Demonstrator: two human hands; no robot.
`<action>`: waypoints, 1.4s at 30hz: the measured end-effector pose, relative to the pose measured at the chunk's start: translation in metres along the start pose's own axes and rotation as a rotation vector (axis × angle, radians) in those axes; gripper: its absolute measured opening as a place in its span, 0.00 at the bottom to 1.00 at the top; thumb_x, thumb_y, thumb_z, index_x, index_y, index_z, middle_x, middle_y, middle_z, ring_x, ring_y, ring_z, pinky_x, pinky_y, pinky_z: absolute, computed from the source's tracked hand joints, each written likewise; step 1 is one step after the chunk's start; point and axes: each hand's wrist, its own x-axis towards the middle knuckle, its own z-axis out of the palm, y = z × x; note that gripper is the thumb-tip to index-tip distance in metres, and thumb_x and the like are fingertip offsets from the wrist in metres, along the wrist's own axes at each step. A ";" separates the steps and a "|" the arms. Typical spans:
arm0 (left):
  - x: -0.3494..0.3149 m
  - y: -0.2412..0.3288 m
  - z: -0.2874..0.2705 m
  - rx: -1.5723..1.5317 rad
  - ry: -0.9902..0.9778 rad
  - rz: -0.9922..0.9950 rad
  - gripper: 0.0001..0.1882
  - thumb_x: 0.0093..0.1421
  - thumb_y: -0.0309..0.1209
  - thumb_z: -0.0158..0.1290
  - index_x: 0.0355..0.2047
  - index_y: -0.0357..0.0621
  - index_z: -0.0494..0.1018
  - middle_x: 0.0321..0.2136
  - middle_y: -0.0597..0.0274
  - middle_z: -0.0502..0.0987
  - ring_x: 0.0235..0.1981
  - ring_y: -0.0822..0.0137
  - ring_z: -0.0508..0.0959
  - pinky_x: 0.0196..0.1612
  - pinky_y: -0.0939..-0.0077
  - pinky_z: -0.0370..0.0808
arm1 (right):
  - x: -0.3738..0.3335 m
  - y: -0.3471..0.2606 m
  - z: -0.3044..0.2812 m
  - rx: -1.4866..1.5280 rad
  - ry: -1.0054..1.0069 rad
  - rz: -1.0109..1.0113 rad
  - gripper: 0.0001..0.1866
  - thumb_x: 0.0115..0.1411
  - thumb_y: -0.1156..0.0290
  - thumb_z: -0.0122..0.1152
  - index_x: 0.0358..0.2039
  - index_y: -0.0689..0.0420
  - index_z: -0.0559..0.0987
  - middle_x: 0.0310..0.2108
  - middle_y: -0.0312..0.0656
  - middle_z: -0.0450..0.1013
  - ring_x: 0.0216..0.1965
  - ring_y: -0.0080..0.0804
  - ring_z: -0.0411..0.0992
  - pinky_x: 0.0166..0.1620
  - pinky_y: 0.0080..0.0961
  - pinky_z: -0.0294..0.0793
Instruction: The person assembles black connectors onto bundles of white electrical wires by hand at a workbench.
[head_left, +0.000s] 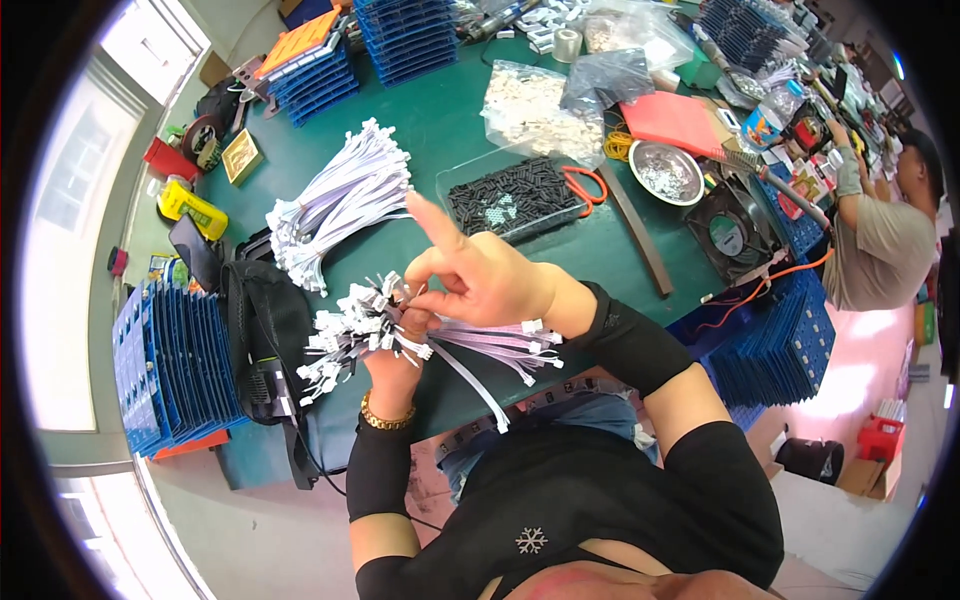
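I'm in what looks like an electronics workshop: my bench [440,118] carries bundled cables [345,195], black parts [520,188], stacked panels [408,42], bagged pieces [535,108] and a fan [735,232], while another person [880,250] works nearby on my right.

Green table [436,112], white cable bundle [345,190], tray [547,227] of black pieces [515,188], metal bowl [641,164]

Black sleeves [380,472], gold wristband [386,416]
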 end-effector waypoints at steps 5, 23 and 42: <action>0.002 -0.012 -0.010 -0.075 -0.065 0.056 0.09 0.59 0.30 0.52 0.35 0.40 0.66 0.25 0.62 0.70 0.23 0.72 0.68 0.31 0.80 0.65 | 0.008 0.019 -0.031 0.006 -0.086 0.060 0.17 0.46 0.76 0.65 0.40 0.56 0.77 0.27 0.41 0.76 0.20 0.29 0.71 0.22 0.20 0.68; 0.002 -0.011 -0.005 -0.158 -0.126 0.061 0.08 0.57 0.29 0.53 0.38 0.45 0.70 0.21 0.62 0.70 0.21 0.69 0.69 0.25 0.79 0.63 | -0.008 0.083 -0.090 -0.563 -0.021 0.474 0.04 0.46 0.75 0.61 0.25 0.57 0.80 0.23 0.44 0.75 0.23 0.33 0.72 0.28 0.26 0.70; 0.003 -0.007 -0.015 0.166 -0.189 0.017 0.08 0.56 0.30 0.54 0.31 0.38 0.70 0.20 0.62 0.71 0.21 0.73 0.69 0.26 0.81 0.64 | 0.003 0.007 -0.014 0.156 0.088 0.142 0.04 0.51 0.81 0.60 0.29 0.61 0.78 0.28 0.36 0.69 0.28 0.19 0.66 0.29 0.14 0.65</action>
